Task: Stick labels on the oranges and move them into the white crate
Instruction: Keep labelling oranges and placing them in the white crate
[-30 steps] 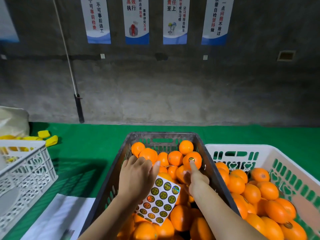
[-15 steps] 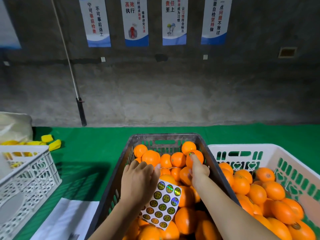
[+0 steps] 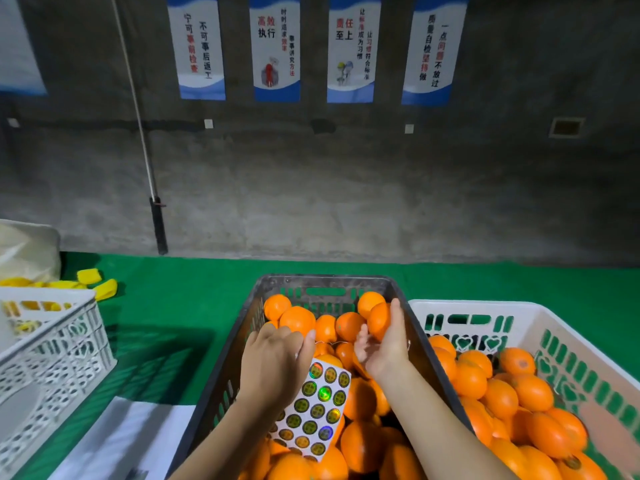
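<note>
Both hands are over the grey crate of loose oranges in the middle. The left hand, knuckles up, pinches a sheet of round labels, which hangs toward the viewer above the fruit. The right hand curls its fingers round one orange at the crate's far right corner, just beside the rim. Whether this orange bears a label cannot be told.

At the far left a pale sack sits at the edge, with yellow pieces beside it on the green cloth. In front of them stands a white openwork crate; its contents are hard to make out. A white sheet lies on the cloth between that crate and the grey one. The cloth covers the whole surface and reaches back to the wall. Just right of the grey crate is the white crate, green showing through its slots, with a heap of oranges inside, a few with a dark round label on top.

Behind runs a rough grey concrete wall. A thin pole slants down its left part to a black foot at the cloth's edge. Four blue-and-white posters with Chinese characters hang in a row high up, and a small vent sits to the right.
</note>
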The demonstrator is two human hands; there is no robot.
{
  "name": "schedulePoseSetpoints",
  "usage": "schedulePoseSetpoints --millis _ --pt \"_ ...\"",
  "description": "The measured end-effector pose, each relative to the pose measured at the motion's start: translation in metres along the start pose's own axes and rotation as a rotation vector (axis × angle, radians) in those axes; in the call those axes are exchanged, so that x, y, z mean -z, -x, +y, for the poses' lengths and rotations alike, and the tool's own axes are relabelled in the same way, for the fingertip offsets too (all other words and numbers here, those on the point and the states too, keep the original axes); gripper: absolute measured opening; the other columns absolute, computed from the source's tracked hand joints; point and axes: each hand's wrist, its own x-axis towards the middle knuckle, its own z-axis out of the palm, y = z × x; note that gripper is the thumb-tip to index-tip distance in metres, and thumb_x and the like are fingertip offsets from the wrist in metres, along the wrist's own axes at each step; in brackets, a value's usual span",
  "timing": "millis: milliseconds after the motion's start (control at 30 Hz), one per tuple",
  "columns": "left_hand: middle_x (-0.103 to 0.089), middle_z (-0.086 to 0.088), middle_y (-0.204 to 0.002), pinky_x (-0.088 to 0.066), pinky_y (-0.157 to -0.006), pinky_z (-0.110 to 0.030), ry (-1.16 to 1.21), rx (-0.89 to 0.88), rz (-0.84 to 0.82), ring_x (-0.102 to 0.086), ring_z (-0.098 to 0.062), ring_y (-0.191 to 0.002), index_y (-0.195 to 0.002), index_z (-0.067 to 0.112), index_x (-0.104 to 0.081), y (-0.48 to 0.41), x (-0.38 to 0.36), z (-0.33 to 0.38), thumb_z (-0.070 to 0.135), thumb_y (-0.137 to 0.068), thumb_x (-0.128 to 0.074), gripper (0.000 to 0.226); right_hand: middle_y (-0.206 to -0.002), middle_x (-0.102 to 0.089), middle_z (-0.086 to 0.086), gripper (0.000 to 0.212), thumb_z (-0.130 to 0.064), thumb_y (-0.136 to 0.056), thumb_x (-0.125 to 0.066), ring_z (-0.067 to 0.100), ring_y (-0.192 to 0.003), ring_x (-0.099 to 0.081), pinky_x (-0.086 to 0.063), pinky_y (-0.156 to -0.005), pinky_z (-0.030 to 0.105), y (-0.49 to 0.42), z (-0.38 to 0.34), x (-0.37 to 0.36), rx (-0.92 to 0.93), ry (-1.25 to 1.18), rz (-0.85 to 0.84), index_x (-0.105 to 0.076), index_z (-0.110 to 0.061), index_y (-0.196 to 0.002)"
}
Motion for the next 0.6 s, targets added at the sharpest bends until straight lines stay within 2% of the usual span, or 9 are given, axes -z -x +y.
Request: schedulePoseSetpoints --millis 67,133,200,267,333,400,500,600 --pt "-0.039 -0.001 -0.044 -0.036 -0.046 -0.032 -0.002 -0.011 -0.003 -0.034 -0.021 -0.046 -0.046 0.016 -0.041 0.001 -0.001 -0.001 0.035 -0.093 -0.044 0.051 -0.067 -0.056 0.002 0.066 -0.076 -0.072 -0.069 0.01 -0.046 -0.051 -0.04 -0.039 0.014 0.006 -0.002 0.0 0.008 -0.031 0.049 -0.059 -0.012 -0.085" --pt "-0.039 -0.002 -0.044 -0.036 -0.046 -0.033 -0.002 -0.023 0.002 -0.035 -0.023 -0.046 -0.046 0.016 -0.041 0.002 0.0 -0.001 0.034 -0.093 -0.045 0.051 -0.077 -0.06 0.005 0.059 -0.066 -0.078 -0.071 0.012 -0.05 -0.056 -0.042 -0.039 0.016 0.013 -0.004 0.001 0.052 -0.09 0.05 -0.059 -0.013 -0.099" --pt "-0.039 -0.001 -0.045 -0.035 -0.046 -0.033 0.002 -0.025 0.01 -0.034 -0.022 -0.047 -0.047 0.016 -0.04 0.003 -0.001 -0.002 0.034 -0.093 -0.046 0.05 -0.11 -0.064 0.013 0.058 -0.048 -0.083 -0.075 0.018 -0.067 -0.066 -0.047 -0.041 0.019 0.019 -0.006 -0.001 0.117 -0.153 0.044 -0.053 -0.016 -0.127" --pt "-0.038 -0.001 -0.045 -0.034 -0.046 -0.033 0.0 -0.029 0.012 -0.032 -0.021 -0.048 -0.048 0.016 -0.04 0.003 -0.001 -0.002 0.034 -0.093 -0.046 0.049 -0.132 -0.055 0.016 0.067 -0.033 -0.085 -0.077 0.022 -0.08 -0.069 -0.051 -0.043 0.022 0.023 -0.008 -0.002 0.171 -0.212 0.023 -0.044 -0.019 -0.141" --pt "-0.039 -0.001 -0.046 -0.033 -0.047 -0.033 -0.002 -0.037 0.014 -0.033 -0.021 -0.048 -0.048 0.016 -0.041 0.003 -0.002 -0.002 0.034 -0.093 -0.046 0.049 -0.13 -0.055 0.015 0.072 -0.031 -0.082 -0.081 0.019 -0.079 -0.065 -0.053 -0.046 0.023 0.027 -0.009 -0.004 0.201 -0.252 -0.027 -0.044 -0.019 -0.143" --pt "-0.039 -0.001 -0.046 -0.034 -0.046 -0.033 0.002 -0.045 0.016 -0.034 -0.022 -0.048 -0.048 0.015 -0.041 0.003 -0.003 -0.001 0.033 -0.093 -0.046 0.049 -0.115 -0.058 0.011 0.077 -0.044 -0.075 -0.084 0.015 -0.069 -0.06 -0.054 -0.048 0.023 0.03 -0.01 -0.003 0.203 -0.287 -0.08 -0.049 -0.02 -0.14" --pt "-0.037 -0.001 -0.045 -0.033 -0.045 -0.034 0.005 -0.051 0.009 -0.034 -0.023 -0.047 -0.047 0.015 -0.04 0.003 -0.003 0.0 0.033 -0.093 -0.046 0.05 -0.098 -0.056 0.009 0.079 -0.058 -0.077 -0.077 0.011 -0.06 -0.054 -0.053 -0.046 0.02 0.03 -0.013 0.002 0.183 -0.313 -0.093 -0.049 -0.023 -0.142" --pt "-0.037 -0.002 -0.044 -0.029 -0.047 -0.032 0.013 -0.046 0.001 -0.032 -0.023 -0.046 -0.046 0.015 -0.038 0.003 -0.003 0.0 0.033 -0.092 -0.046 0.05 -0.1 -0.056 0.012 0.075 -0.061 -0.083 -0.07 0.012 -0.058 -0.051 -0.05 -0.042 0.018 0.029 -0.013 0.005 0.167 -0.336 -0.059 -0.049 -0.017 -0.14"
